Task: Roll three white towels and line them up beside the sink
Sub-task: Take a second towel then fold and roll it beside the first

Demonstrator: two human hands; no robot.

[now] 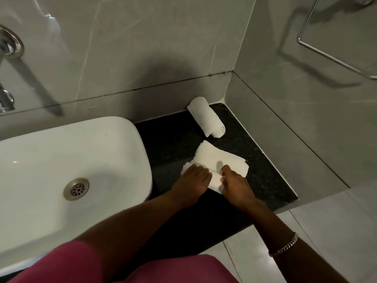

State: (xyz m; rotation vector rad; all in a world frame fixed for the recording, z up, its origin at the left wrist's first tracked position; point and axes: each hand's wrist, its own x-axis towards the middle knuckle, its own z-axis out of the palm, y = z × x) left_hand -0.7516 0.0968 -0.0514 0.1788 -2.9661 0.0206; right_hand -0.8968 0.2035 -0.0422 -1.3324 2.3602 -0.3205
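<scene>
On the black stone counter (263,166) to the right of the white sink (61,160), both hands press on a partly rolled white towel (220,160). The left hand (191,182) lies flat, palm down, fingers together and stretched over the left end of the rolled part. The right hand (234,184) is curled over the right end of the roll, fingertips tucked against the cloth, so it grips the roll rather than lying flat. The roll sits at the near edge of the towel; the unrolled remainder stays flat on the counter beyond the hands, reaching toward the far wall. Farther back, near the corner where the grey tiled walls meet, a finished rolled towel (206,117) lies on the counter, its far end against the wall and its spiral end facing near and right, apart from the one under the hands. A metal bracelet (285,246) circles the right wrist, and a pink garment (81,264) fills the near edge.
</scene>
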